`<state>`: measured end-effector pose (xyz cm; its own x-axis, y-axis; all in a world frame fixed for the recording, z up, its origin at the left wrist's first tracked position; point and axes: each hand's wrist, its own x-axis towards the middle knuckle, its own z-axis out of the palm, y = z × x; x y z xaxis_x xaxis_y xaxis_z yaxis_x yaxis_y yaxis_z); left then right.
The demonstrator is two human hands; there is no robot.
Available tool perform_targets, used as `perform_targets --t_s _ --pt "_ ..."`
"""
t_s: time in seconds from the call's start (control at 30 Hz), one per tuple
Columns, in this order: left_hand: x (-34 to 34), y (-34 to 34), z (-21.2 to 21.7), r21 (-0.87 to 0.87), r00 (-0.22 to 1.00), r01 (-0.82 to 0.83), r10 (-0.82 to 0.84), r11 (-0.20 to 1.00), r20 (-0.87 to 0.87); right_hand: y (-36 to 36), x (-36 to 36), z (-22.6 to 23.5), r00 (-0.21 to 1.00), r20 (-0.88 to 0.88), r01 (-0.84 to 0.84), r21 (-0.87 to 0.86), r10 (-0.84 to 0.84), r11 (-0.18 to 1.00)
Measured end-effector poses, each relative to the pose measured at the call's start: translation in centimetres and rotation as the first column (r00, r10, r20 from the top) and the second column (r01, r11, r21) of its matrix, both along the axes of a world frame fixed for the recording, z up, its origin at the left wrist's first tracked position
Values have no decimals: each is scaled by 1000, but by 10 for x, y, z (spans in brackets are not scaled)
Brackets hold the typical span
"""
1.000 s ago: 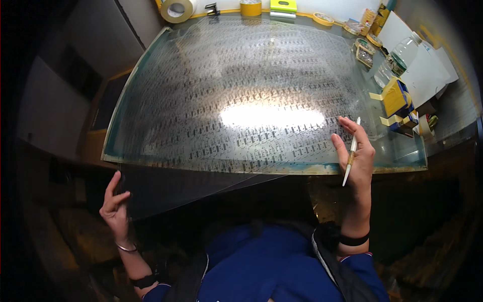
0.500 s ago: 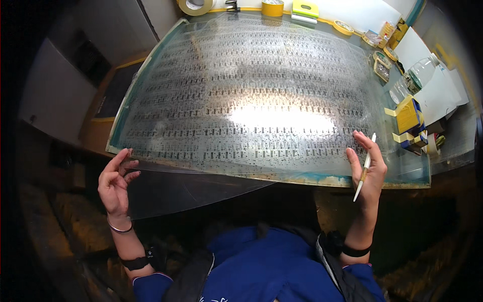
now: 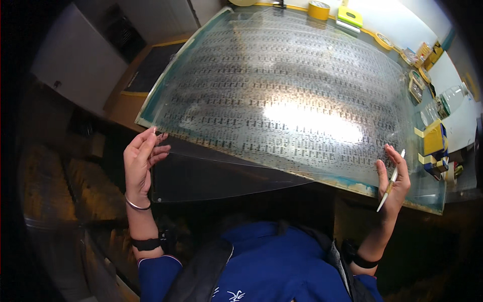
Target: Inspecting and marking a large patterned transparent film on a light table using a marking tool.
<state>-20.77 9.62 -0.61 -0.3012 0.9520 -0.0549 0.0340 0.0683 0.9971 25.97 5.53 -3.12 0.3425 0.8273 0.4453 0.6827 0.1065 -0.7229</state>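
A large clear film sheet (image 3: 241, 113) with rows of small dark printed marks lies over a glass-topped table (image 3: 422, 194) with teal edges. My left hand (image 3: 139, 163) pinches the sheet's near left corner between thumb and fingertips, just off the table's front edge. There the sheet's near edge is lifted and hangs past the table. My right hand (image 3: 399, 181) is at the near right part of the sheet, with a slim white pen-like tool (image 3: 385, 196) with a brownish band held across it. Its thumb and forefinger are apart, by the sheet's edge; whether they grip the film I cannot tell.
Along the back stand a yellow tape roll (image 3: 318, 10) and a lime-green and white block (image 3: 350, 18). On the right are more tape rolls (image 3: 384, 41), a clear plastic bottle (image 3: 452, 99) and a blue-yellow box (image 3: 435, 141). Below the front edge hangs a dark translucent panel (image 3: 211, 183).
The view has shifted, so the table appears farther right and more tilted. My left fingers have closed from a looser curl into a pinch on the sheet's corner. My right hand keeps the white tool.
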Motion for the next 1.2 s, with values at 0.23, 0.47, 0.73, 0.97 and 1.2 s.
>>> perform_targets --t_s 0.23,0.47,0.73,0.97,1.2 --pt "6 -7 11 80 993 -57 65 995 -100 -1 1 -2 1000 -16 4 4 -4 1000" --pt "-6 -26 15 101 998 7 -14 995 68 2 -2 -4 999 -33 -20 5 20 1000" --pt "-6 -37 8 155 870 260 -300 953 392 -5 7 -2 992 96 68 171 -85 983" --pt "-1 -62 -13 -92 892 208 -150 974 427 -28 23 -2 988 -123 -16 499 89 866" --pt "34 -42 20 -252 972 175 -208 952 -111 -51 51 -13 972 -226 73 561 68 825"
